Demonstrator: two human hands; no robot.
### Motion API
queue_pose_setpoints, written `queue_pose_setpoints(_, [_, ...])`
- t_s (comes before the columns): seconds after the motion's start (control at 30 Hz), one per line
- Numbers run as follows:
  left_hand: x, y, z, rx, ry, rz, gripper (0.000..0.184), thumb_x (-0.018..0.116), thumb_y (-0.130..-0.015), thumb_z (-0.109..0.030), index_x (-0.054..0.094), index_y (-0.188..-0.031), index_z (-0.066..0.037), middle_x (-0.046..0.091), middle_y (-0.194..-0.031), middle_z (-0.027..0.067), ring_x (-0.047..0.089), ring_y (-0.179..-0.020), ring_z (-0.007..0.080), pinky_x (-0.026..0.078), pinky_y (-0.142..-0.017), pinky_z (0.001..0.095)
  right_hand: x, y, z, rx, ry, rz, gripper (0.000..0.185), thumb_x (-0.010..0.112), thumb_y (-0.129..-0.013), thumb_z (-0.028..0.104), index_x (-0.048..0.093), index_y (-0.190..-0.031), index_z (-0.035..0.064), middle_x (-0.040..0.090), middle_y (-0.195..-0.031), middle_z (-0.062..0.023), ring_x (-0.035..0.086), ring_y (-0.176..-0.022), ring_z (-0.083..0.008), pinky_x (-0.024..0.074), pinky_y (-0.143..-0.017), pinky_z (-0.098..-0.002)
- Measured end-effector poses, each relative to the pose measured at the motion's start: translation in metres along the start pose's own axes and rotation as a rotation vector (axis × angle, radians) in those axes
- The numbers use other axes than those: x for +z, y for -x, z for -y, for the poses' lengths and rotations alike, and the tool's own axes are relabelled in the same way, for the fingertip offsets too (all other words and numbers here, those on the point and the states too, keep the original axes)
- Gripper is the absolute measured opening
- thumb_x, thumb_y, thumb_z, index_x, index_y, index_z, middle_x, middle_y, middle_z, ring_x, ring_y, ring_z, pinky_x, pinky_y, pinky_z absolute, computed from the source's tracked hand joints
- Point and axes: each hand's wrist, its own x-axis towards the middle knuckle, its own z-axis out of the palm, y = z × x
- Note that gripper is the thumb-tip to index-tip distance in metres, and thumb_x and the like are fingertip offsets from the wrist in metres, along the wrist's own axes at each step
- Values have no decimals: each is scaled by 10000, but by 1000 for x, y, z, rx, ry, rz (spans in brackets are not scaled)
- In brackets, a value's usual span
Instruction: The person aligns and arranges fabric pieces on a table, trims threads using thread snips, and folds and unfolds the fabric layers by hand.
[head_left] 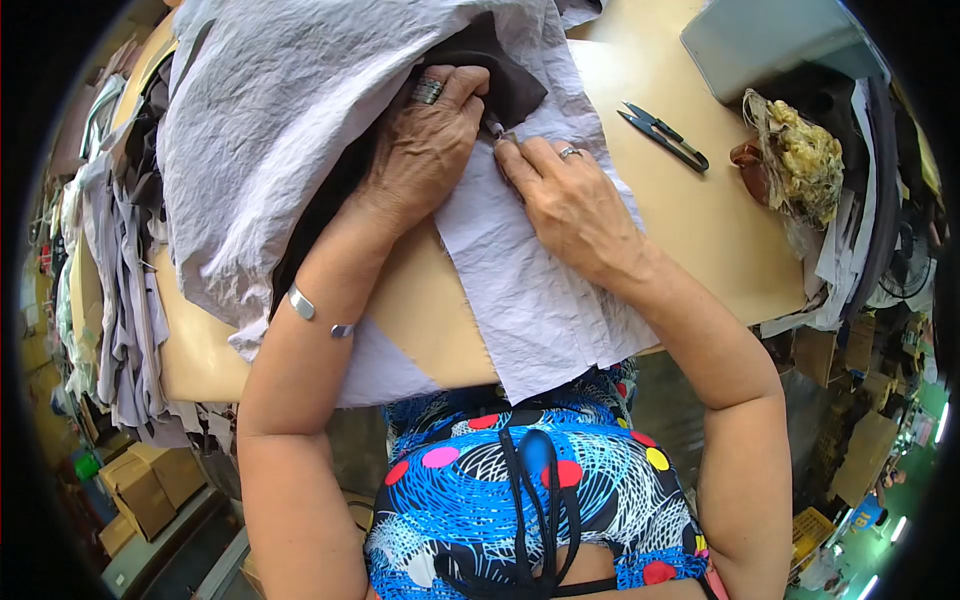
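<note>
A crumpled pale lavender-grey cloth (270, 130) with a dark lining (500, 75) is bunched over the table. My left hand (430, 145), with rings on one finger, is closed on the dark lining, its fingertips curled into the folds. Close beside it, my right hand (575, 205) pinches the fabric with thumb and forefinger. A tiny light spot shows by those fingertips, too small to name. Below my right hand, a flat lavender panel (530, 290) hangs to the table's front edge.
Thread snips (665, 137) lie on the table (720, 230) to the right. Past them are a tangle of yellowish thread (805, 160), a grey bin (775, 50) and stacked cloth. More garments (125, 280) hang at the left edge, above cardboard boxes (150, 485). A person (868, 512) is far off, lower right.
</note>
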Motion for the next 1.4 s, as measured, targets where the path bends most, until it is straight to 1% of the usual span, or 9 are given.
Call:
queue_pose_setpoints(0.1, [2, -3, 1, 41, -129, -57, 94, 573, -786, -55, 628, -812, 18, 540, -1060, 55, 523, -1015, 217, 459, -857, 333, -1, -1, 0, -1, 2, -15, 387, 527, -749, 53, 530, -1116, -70, 528, -888, -107, 559, -801, -215, 460, -681, -315])
queue_pose_setpoints(0.2, [3, -3, 7, 70, -99, -59, 98, 576, -786, -53, 612, -836, 23, 536, -1057, 61, 524, -1005, 232, 450, -864, 339, 0, 0, 0, -14, 10, -22, 380, 530, -747, 50, 532, -1109, -65, 530, -883, -104, 560, -797, -213, 460, -680, -313])
queue_pose_setpoints(0.3, [0, -1, 10, -24, 69, 21, 146, 607, -782, -84, 590, -894, 7, 510, -1131, 66, 490, -1059, 247, 419, -908, 352, -1, 0, 0, -3, -6, -11, 389, 533, -748, 49, 533, -1119, -67, 531, -885, -103, 562, -798, -215, 462, -684, -313])
queue_pose_setpoints(0.5, [-7, 4, 3, -156, 173, 114, 182, 641, -787, -124, 578, -919, -16, 478, -1202, 59, 464, -1101, 258, 388, -945, 381, 2, 0, 1, 14, -4, -30, 390, 535, -751, 51, 533, -1123, -67, 532, -888, -99, 565, -808, -208, 465, -689, -309])
queue_pose_setpoints(0.8, [-1, 2, -2, -109, -3, 80, 121, 618, -773, -67, 580, -880, -25, 505, -1176, 44, 474, -1092, 248, 389, -930, 377, -3, -4, 1, 0, -17, -15, 274, 521, -756, 35, 541, -1015, -53, 528, -866, -111, 578, -780, -228, 471, -675, -326])
queue_pose_setpoints(1.0, [4, 4, -1, -93, -21, 30, 122, 618, -761, -63, 578, -871, -25, 509, -1167, 45, 482, -1070, 257, 392, -924, 378, -5, -11, 1, 80, -83, 60, 170, 505, -764, 29, 520, -924, -27, 547, -836, -131, 601, -731, -273, 494, -657, -383])
queue_pose_setpoints(1.1, [7, 5, 0, -81, 3, 3, 124, 623, -758, -63, 577, -869, -29, 511, -1164, 46, 487, -1063, 262, 394, -923, 378, -11, -19, 2, 178, -143, 124, 143, 501, -767, 29, 522, -902, -11, 555, -835, -135, 611, -749, -283, 502, -668, -400])
queue_pose_setpoints(1.3, [3, 6, -1, -126, 63, 8, 123, 629, -758, -61, 573, -865, -38, 509, -1168, 45, 489, -1060, 261, 408, -905, 374, -9, 3, -6, 30, -169, -39, 301, 481, -776, 0, 548, -1067, -36, 561, -864, -157, 606, -820, -317, 510, -719, -386])
queue_pose_setpoints(1.4, [0, 7, -2, -146, 109, -5, 100, 624, -771, -63, 570, -851, -36, 522, -1151, 50, 501, -1041, 268, 410, -894, 378, -8, 7, -8, 94, -243, -80, 379, 474, -775, -14, 532, -1149, -35, 564, -885, -167, 593, -831, -330, 508, -729, -389])
